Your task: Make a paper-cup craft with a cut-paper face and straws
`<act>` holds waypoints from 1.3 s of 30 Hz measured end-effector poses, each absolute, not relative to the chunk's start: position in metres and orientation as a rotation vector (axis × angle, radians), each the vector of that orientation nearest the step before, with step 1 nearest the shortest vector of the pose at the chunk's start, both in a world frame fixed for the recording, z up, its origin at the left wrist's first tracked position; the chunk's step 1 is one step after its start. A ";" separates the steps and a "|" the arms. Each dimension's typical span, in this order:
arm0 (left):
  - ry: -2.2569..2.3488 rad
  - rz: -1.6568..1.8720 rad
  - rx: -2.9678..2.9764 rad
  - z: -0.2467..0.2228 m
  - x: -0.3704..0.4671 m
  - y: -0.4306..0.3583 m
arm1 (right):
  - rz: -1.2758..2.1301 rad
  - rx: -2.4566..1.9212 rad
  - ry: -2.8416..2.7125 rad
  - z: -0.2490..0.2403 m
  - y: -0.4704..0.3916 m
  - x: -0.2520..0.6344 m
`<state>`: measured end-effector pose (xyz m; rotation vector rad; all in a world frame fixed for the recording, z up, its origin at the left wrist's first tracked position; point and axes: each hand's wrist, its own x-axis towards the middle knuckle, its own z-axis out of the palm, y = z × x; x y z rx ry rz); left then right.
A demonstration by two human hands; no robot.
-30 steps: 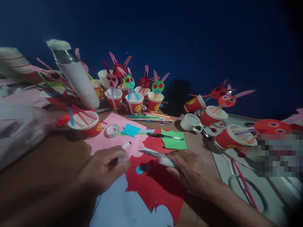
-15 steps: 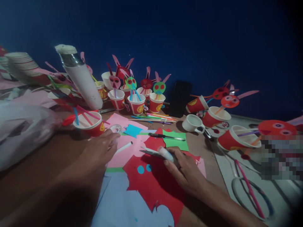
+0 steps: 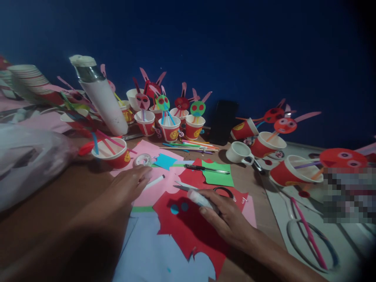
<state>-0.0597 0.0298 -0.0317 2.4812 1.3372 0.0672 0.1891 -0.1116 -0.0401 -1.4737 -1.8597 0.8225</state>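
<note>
My right hand (image 3: 226, 213) is wrapped round a whitish glue stick (image 3: 201, 199), held above red paper (image 3: 182, 223) that bears two small blue circles (image 3: 174, 209). Scissors (image 3: 182, 187) with dark handles lie just beyond it, their blades parted. My left hand (image 3: 129, 186) rests over pink paper (image 3: 158, 170) with its fingers bent together; whatever may be under the fingertips is too small to make out. Beside those fingers are a white marker (image 3: 155, 181) and a roll of clear tape (image 3: 142, 159). A black pen (image 3: 205, 169) crosses green paper (image 3: 220, 176).
Red paper cups (image 3: 169, 133) with straw-and-paper figures stand along the back and right. A white bottle (image 3: 102, 102), plastic bag (image 3: 29, 160) and stacked cups (image 3: 29, 78) are leftward. A white mug (image 3: 239, 152) and dark phone (image 3: 223, 122) sit right of loose straws (image 3: 190, 147).
My right hand has moved slightly down with the glue stick, now clear of the scissors, whose handle loop shows. My left hand has shifted slightly; more of the tape roll is visible.
</note>
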 end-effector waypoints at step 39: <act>0.797 0.573 1.069 -0.031 -0.023 -0.044 | 0.559 -1.560 -2.024 -0.035 -0.122 0.161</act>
